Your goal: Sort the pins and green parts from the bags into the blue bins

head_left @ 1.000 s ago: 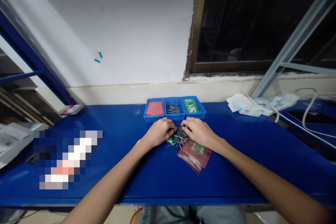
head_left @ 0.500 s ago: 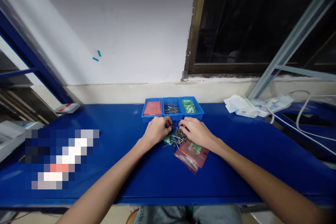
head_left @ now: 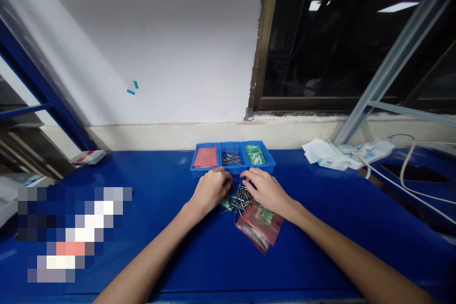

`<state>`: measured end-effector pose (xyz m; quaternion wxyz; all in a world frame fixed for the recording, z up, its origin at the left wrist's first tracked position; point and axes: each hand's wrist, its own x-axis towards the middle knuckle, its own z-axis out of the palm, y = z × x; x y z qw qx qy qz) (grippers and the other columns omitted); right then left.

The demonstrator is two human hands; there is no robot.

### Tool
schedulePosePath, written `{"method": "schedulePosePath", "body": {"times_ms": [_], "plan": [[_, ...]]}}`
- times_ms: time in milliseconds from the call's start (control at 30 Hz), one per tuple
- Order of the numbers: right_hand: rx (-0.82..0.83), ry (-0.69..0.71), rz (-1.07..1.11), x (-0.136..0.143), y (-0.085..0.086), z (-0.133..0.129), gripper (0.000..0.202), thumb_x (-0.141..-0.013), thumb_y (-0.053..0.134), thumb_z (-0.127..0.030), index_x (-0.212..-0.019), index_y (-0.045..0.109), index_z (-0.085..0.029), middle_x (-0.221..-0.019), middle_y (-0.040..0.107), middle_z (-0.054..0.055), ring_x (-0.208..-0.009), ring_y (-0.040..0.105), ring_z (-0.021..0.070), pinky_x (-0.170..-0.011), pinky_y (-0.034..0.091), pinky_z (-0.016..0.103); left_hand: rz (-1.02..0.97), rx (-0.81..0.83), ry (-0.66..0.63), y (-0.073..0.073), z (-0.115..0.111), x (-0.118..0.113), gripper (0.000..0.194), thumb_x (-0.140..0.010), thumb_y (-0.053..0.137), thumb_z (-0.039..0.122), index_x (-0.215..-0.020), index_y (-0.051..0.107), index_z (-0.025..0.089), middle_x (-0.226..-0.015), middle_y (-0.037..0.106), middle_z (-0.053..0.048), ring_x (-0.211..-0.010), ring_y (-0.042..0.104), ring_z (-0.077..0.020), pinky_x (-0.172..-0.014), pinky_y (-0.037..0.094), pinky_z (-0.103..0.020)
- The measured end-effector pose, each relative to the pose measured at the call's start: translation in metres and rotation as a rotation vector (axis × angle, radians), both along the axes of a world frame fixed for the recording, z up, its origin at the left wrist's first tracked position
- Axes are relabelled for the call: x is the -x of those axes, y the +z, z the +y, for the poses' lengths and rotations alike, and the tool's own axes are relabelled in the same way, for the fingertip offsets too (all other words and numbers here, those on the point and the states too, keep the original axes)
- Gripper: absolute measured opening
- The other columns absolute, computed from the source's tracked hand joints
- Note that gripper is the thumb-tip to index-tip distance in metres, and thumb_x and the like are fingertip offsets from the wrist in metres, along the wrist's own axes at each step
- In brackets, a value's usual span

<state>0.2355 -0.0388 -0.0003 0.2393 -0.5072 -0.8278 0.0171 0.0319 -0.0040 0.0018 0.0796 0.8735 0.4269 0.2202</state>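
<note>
My left hand (head_left: 211, 190) is closed, its fingers curled in toward the thumb just in front of the blue bins; whatever they pinch is hidden. Across a narrow gap, my right hand (head_left: 265, 187) hovers with loosely bent fingers apart, over the right side of a loose pile of thin metal pieces like screws (head_left: 243, 198). Red plastic bags (head_left: 260, 230) lie in front of that pile, partly under my right wrist. Some green plastic packets (head_left: 228, 203) lie beside my left hand.
Three joined blue bins hold red bags (head_left: 205, 157), thin metal pieces (head_left: 231, 157) and green packets (head_left: 255, 156). White papers (head_left: 326, 154) and a white cable (head_left: 404, 166) lie on the right of the blue table (head_left: 199, 266). A small box (head_left: 90, 157) is at back left.
The whole view has shifted, so the table and bins sit lower in the picture. Both hands stay at the pile, with only slight finger movement.
</note>
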Motion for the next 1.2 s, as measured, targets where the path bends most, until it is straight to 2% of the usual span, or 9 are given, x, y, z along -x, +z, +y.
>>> {"method": "schedulePosePath", "body": {"times_ms": [167,367,467,567,667,833,1000,1133,1200], "plan": [[-0.022,0.002,0.068,0.004,0.001,-0.001,0.025,-0.098,0.049,-0.025,-0.120,0.060,-0.019,-0.111,0.066,0.009,-0.104,0.062,0.0224,-0.088,0.049,0.034,-0.131,-0.012,-0.037,0.002,-0.007,0.000,0.016,-0.096,0.051,0.022,-0.098,0.067,0.021,-0.096,0.068,-0.006,-0.085,0.067,-0.0207,-0.071,0.049,-0.028],[-0.003,0.063,0.117,0.004,0.003,-0.001,0.017,-0.099,0.048,-0.022,-0.100,0.065,-0.021,-0.096,0.067,0.005,-0.094,0.062,0.0196,-0.084,0.047,0.030,-0.182,0.021,-0.090,0.002,-0.009,0.000,0.017,-0.100,0.044,0.021,-0.100,0.061,0.021,-0.091,0.068,-0.005,-0.083,0.067,-0.0194,-0.071,0.048,-0.028],[0.022,0.047,0.157,0.005,0.004,-0.001,0.016,-0.097,0.050,-0.020,-0.088,0.063,-0.020,-0.087,0.066,0.003,-0.083,0.061,0.0175,-0.076,0.045,0.028,-0.216,-0.043,-0.107,0.000,-0.011,-0.001,0.018,-0.101,0.043,0.022,-0.106,0.060,0.021,-0.099,0.063,-0.005,-0.086,0.064,-0.0180,-0.077,0.050,-0.028],[0.057,0.024,0.249,0.008,0.007,-0.003,0.016,-0.092,0.052,-0.015,-0.079,0.059,-0.020,-0.074,0.062,0.000,-0.069,0.058,0.0147,-0.066,0.042,0.025,-0.165,-0.126,-0.125,-0.001,-0.015,-0.003,0.021,-0.100,0.044,0.023,-0.115,0.059,0.023,-0.106,0.058,-0.006,-0.088,0.063,-0.0174,-0.076,0.052,-0.028],[0.072,0.058,0.331,0.012,0.012,-0.005,0.017,-0.090,0.052,-0.013,-0.075,0.058,-0.020,-0.069,0.060,-0.002,-0.065,0.057,0.0136,-0.063,0.041,0.024,-0.150,-0.149,-0.161,-0.003,-0.015,-0.002,0.017,-0.100,0.047,0.025,-0.110,0.061,0.022,-0.103,0.058,-0.005,-0.085,0.062,-0.0163,-0.074,0.052,-0.027],[0.084,0.079,0.447,0.015,0.014,-0.006,0.012,-0.092,0.057,-0.026,-0.083,0.063,-0.020,-0.075,0.066,0.000,-0.069,0.061,0.0149,-0.066,0.045,0.025,-0.286,-0.095,-0.175,-0.003,-0.011,0.001,0.011,-0.097,0.053,0.023,-0.098,0.063,0.019,-0.092,0.064,-0.004,-0.081,0.062,-0.0158,-0.075,0.050,-0.027],[0.166,0.095,0.533,0.017,0.013,-0.005,0.010,-0.088,0.063,-0.029,-0.090,0.066,-0.019,-0.079,0.069,0.001,-0.073,0.064,0.0160,-0.067,0.048,0.026,-0.556,0.048,-0.143,0.000,-0.013,-0.003,0.022,-0.095,0.055,0.019,-0.116,0.061,0.021,-0.092,0.071,-0.001,-0.079,0.066,-0.0144,-0.072,0.051,-0.024],[0.189,0.106,0.551,0.019,0.011,-0.006,0.013,-0.091,0.059,-0.029,-0.086,0.067,-0.019,-0.079,0.070,0.001,-0.072,0.064,0.0163,-0.067,0.048,0.027,-0.646,0.148,-0.093,0.000,-0.014,-0.009,0.013,-0.094,0.059,0.024,-0.096,0.071,0.020,-0.093,0.075,-0.001,-0.081,0.068,-0.0160,-0.074,0.052,-0.024],[0.176,0.082,0.549,0.018,0.011,-0.005,0.017,-0.093,0.056,-0.029,-0.084,0.067,-0.019,-0.075,0.068,0.001,-0.071,0.062,0.0161,-0.065,0.047,0.026,-0.644,0.171,-0.078,-0.001,-0.013,-0.010,0.014,-0.094,0.059,0.025,-0.097,0.072,0.020,-0.094,0.075,-0.001,-0.082,0.070,-0.0172,-0.075,0.053,-0.026]]}}
